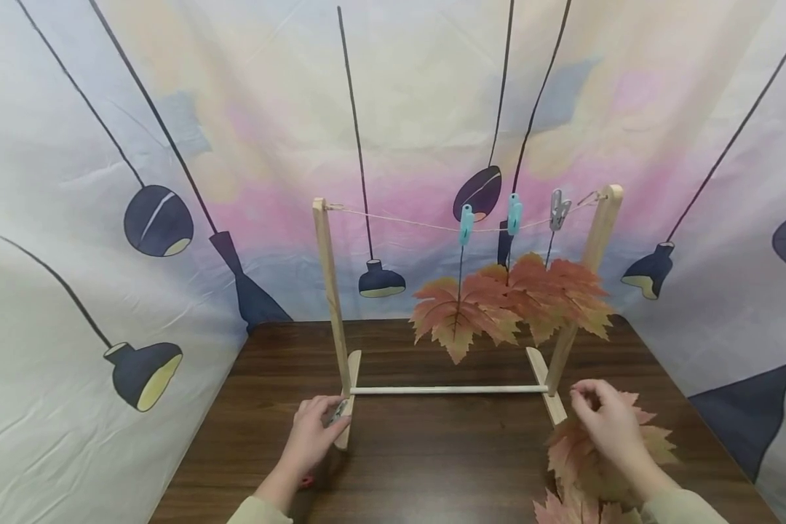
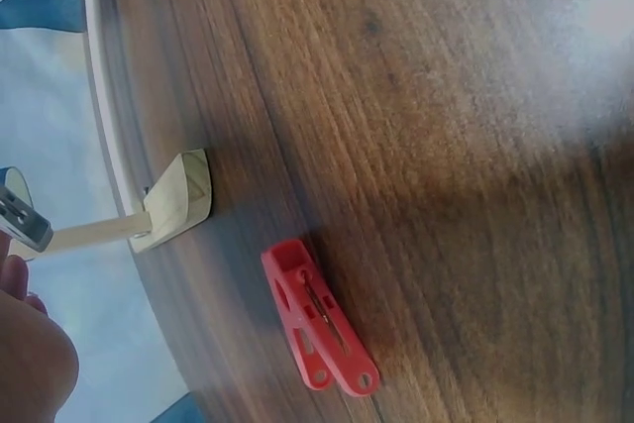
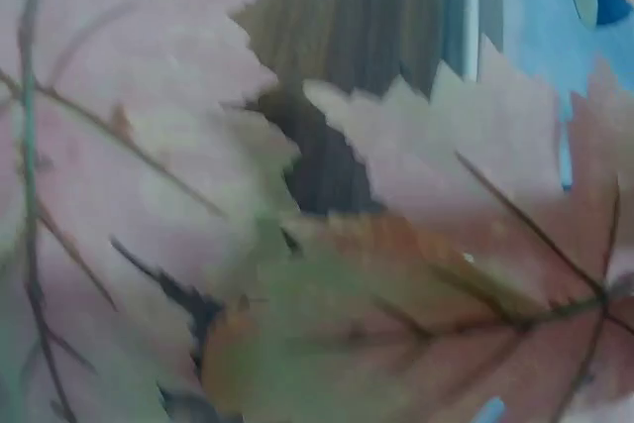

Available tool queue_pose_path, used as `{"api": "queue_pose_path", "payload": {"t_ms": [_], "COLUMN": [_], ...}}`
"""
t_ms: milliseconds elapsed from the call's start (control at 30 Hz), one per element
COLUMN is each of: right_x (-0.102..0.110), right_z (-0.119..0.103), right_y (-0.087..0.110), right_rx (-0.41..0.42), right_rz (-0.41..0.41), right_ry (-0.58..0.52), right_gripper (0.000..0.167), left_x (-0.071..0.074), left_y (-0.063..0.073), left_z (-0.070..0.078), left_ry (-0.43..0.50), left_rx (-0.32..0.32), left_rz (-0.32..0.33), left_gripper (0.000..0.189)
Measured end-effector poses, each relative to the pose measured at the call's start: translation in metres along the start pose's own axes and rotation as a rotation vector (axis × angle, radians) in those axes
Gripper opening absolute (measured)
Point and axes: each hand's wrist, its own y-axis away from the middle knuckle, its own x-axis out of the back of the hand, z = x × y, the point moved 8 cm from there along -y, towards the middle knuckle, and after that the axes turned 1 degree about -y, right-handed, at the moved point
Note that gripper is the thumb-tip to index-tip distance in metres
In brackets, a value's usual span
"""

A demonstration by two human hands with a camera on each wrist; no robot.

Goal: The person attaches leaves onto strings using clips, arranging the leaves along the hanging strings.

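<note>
My left hand (image 1: 313, 431) holds a grey clothespin (image 2: 28, 225) between thumb and fingers, beside the left foot of a wooden frame (image 1: 330, 291). On the table below that hand lies a red clothespin (image 2: 319, 319). To the right of the frame, my right hand (image 1: 608, 422) has thumb and forefinger pinched together at an orange-red maple leaf (image 1: 655, 440); its stem is hidden by the fingers. More maple leaves (image 1: 566, 509) lie under and in front of this hand. In the right wrist view, leaves (image 3: 119, 165) fill most of the picture and the hand is out of sight.
A string (image 1: 393, 218) runs between the frame's posts. Two blue clothespins (image 1: 466, 224) and a grey clothespin (image 1: 558, 209) on it hold hanging maple leaves (image 1: 458, 313) toward the right. A white rod (image 1: 445, 390) joins the posts low down, above the brown table (image 1: 432, 458).
</note>
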Motion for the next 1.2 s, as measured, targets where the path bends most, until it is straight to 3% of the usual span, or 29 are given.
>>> {"api": "queue_pose_path", "payload": {"t_ms": [133, 333, 533, 833, 933, 1200], "right_x": [-0.018, -0.033, -0.031, -0.017, -0.013, -0.015], "right_z": [-0.006, -0.005, 0.0, 0.004, 0.003, -0.013], "right_y": [0.01, 0.016, 0.012, 0.007, 0.003, -0.01], "right_rx": [0.008, -0.024, -0.057, -0.017, -0.02, 0.014], "right_rz": [-0.05, -0.074, -0.034, 0.092, 0.095, 0.099], "right_ry": [-0.062, -0.055, 0.047, 0.192, 0.189, 0.084], "right_gripper": [0.012, 0.014, 0.009, 0.01, 0.009, 0.009], "left_x": [0.001, 0.004, 0.007, 0.012, 0.016, 0.024], "left_y": [0.001, 0.001, 0.001, 0.0, -0.003, -0.019], "left_z": [0.002, 0.001, -0.001, 0.001, 0.007, 0.038], "left_ry": [-0.002, 0.016, 0.036, 0.097, 0.11, 0.146], "left_rx": [-0.019, 0.031, 0.058, 0.104, 0.106, 0.013], "left_rz": [0.006, 0.003, -0.001, 0.002, 0.024, 0.057], "left_gripper": [0.03, 0.031, 0.032, 0.032, 0.032, 0.038]}}
